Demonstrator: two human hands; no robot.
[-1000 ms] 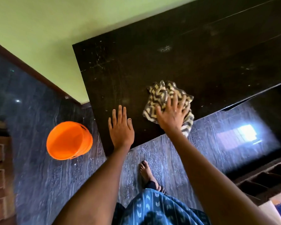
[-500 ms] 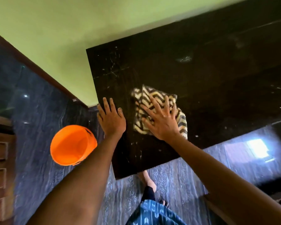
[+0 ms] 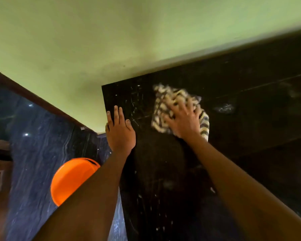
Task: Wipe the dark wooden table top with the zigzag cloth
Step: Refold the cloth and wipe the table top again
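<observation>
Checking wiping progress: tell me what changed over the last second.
The right hand pushed the zigzag cloth from the table top's near edge toward its far left corner by the wall. The left hand shifted to the left edge. Both hands stayed flat, and the orange bucket stayed on the floor.

Two hands (image 3: pixel 121 134) (image 3: pixel 184 121), one cloth (image 3: pixel 163 108), one table (image 3: pixel 250 136), one bucket (image 3: pixel 68 181).

— What is the worktop (image 3: pixel 241 119) like under me?

— Dark wood, scratched and flecked pale, its far edge against the green wall (image 3: pixel 111 40).

— What lies on it?

— My zigzag cloth (image 3: pixel 163 108), bunched under my right hand (image 3: pixel 184 120); my left hand (image 3: pixel 121 131) flat at nine o'clock of it, on the edge.
</observation>
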